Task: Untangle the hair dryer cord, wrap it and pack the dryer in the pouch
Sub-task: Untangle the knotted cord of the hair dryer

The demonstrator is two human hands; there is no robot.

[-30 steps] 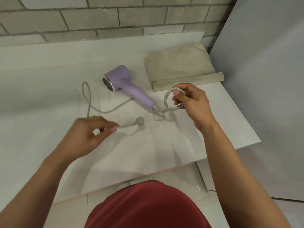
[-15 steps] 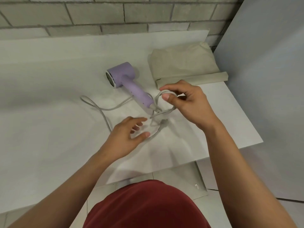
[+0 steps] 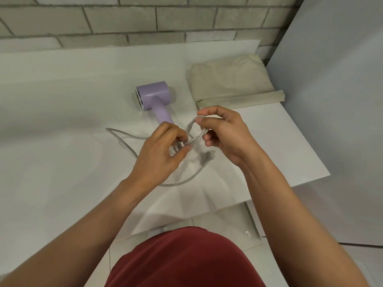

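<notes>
- While you look down from the head camera, your right hand (image 3: 226, 137) holds a small coil (image 3: 199, 136) of the grey cord (image 3: 187, 180) just above the white tabletop (image 3: 62, 146), with thumb and forefinger curled round the top of the loop and the other fingers bent beneath it.
- Your left hand (image 3: 159, 154) is right against it, pinching the strands at the bottom of that same coil between thumb and fingertips. Both hands are closed on the cord and nearly touch each other.
- From under your left hand, a loose run of cord curves over the tabletop towards you and ends at the plug (image 3: 209, 155), which lies flat just below your right hand.
- Another slack bend of cord trails off to the left of your left hand.
- Your lilac hair dryer (image 3: 153, 96) lies on the tabletop just beyond your hands, its barrel at the far end and its handle pointing towards you; the handle's lower end is hidden behind your left hand.
- Your beige fabric pouch (image 3: 228, 83) lies flat at the far right of the tabletop, apart from the dryer, its folded edge towards you.
- Behind the tabletop runs a grey brick wall (image 3: 145, 17), a plain grey panel (image 3: 331, 100) stands on the right, and your red garment (image 3: 186, 257) fills the bottom of the view.
</notes>
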